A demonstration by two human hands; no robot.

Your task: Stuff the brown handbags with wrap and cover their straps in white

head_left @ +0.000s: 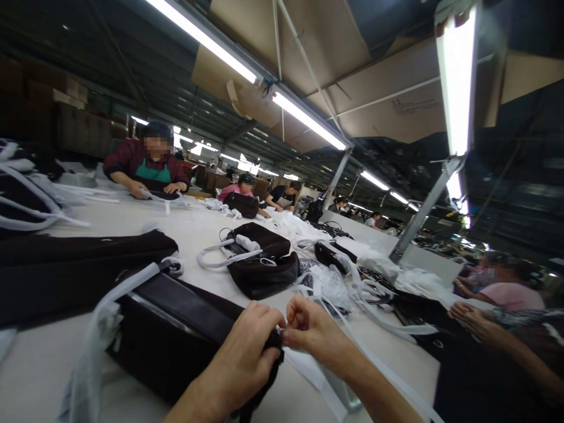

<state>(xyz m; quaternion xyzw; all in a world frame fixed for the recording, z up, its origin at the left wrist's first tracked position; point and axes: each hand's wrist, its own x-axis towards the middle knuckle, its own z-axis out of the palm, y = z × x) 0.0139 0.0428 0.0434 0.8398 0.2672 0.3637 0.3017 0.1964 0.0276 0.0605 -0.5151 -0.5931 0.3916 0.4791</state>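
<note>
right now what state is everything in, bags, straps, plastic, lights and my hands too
left hand: gripping the end of the near black bag
right hand: fingers curled in at that end, grip unclear
near black bag: lying on the table
pale strap: draped over the bag's other end
middle black bag: resting on the table, pale handle flopped sideways
clear plastic: crumpled
ceiling lights: lit

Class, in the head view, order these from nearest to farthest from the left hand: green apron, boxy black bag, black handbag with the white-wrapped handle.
1. Boxy black bag: touching the left hand.
2. Black handbag: beyond the hand, mid-view.
3. Green apron: on a person across the table, at left.
</note>
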